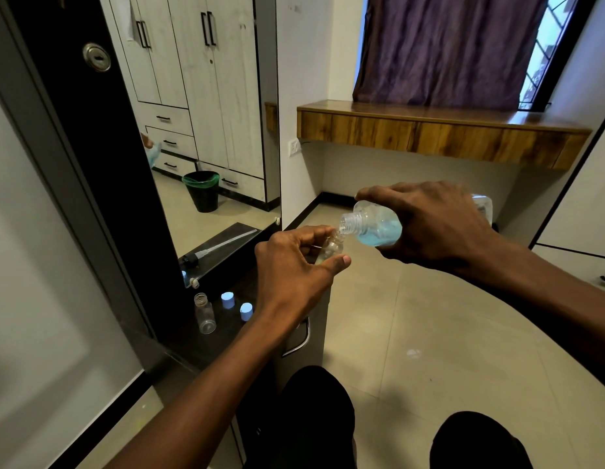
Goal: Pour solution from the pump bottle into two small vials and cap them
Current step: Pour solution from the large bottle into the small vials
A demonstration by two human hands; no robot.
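Right hand: the right hand (429,221) is wrapped from above around a clear plastic pump bottle (372,226) part-filled with pale blue liquid; the fingers are clenched on its rounded body.
Bottle attitude: the bottle is tipped nearly level, its ribbed, threaded neck open and pointed left; the blue liquid is pooled along the lower side.
Left hand: the left hand (294,269) is closed on a small clear glass-like vial (331,247), pinched between thumb and curled fingers.
Vial in hand: it is held tilted, its open mouth met by the bottle's neck; whether liquid is running cannot be told.
Second vial: an empty clear cylindrical vial with a threaded neck (204,313) is stood upright on the dark glossy cabinet top (226,336), uncapped.
Caps: two small light blue round plastic caps (227,299) (246,311) are set just beside that vial, apart from each other.
Pump head: a black pump head with a long translucent dip tube (220,248) is laid flat on the dark ledge below the mirror (213,113).
Floor: smooth beige tiles (429,333) are seen beneath both arms.
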